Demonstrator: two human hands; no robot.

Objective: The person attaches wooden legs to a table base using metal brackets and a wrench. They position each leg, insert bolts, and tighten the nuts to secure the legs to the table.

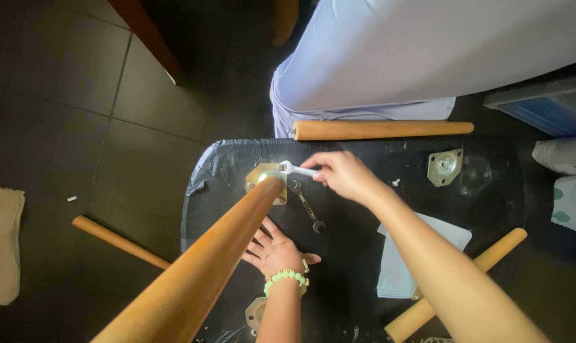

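**Here, a wrench at the foot of a wooden leg**

Nearest to the camera, the wooden leg [199, 273] rises from the black board [351, 254] straight toward the viewer, so its long axis runs from the lower left of the picture up to the metal mounting plate [262, 178], where its far end meets the board. Just beside it, on its right side, the left hand [276, 251] lies flat on the board with the palm up and the fingers spread; it grasps nothing. A green bead bracelet [286, 277] sits on that wrist.

A little farther, a dark wrench [307, 206] lies free on the board, between the two hands. Beyond it, the right hand [342, 174] is clenched around the handle of a bright wrench [294, 169]. The head of this tool points left and touches the joint where the leg enters the plate, so the joint lies to the left of the right hand, which is the nearer hand to it.

Farther right there are a white paper [405, 267], a second mounting plate [445, 167] and another leg [456, 282]. At the far edge one more leg [383, 129] lies across, near a person in pale clothing [427, 57].
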